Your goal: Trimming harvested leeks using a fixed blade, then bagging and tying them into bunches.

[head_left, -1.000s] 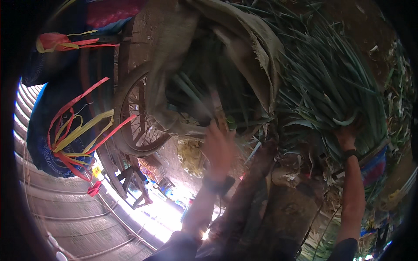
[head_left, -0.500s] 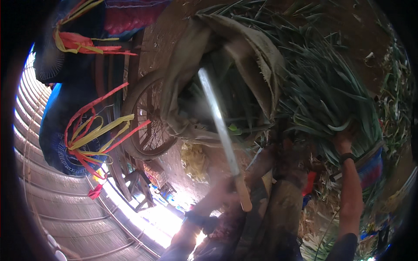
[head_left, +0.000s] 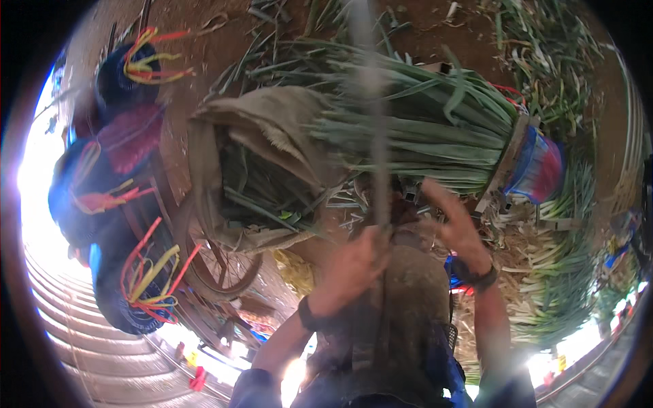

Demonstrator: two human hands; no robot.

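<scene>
My left hand [head_left: 354, 265] is closed round the handle of a long knife. The knife's blade [head_left: 375, 115] is smeared by motion and points away from me, across the leaves. My right hand [head_left: 457, 228] is to the right of it, fingers stretched out and holding nothing, just below a big bundle of long green onions [head_left: 435, 136]. The leaves of that bundle point left toward an open brown sack [head_left: 265, 112], which has cut green leaves [head_left: 255, 187] inside. A wooden bar [head_left: 505, 166] and blue and red plastic wrapping [head_left: 537, 166] are at the bundle's right end.
More green onions [head_left: 544, 272] lie in a row at the right, white stalks showing. Loose leaves [head_left: 544, 68] litter the brown ground at the far right. A spoked wheel [head_left: 221, 268] stands behind the sack. Filled dark sacks [head_left: 129, 285] with red and yellow ties are at the left.
My right hand has left the leaves and come in toward the middle. The knife has swung more upright in my left hand. The view has turned, and the sack appears further left.
</scene>
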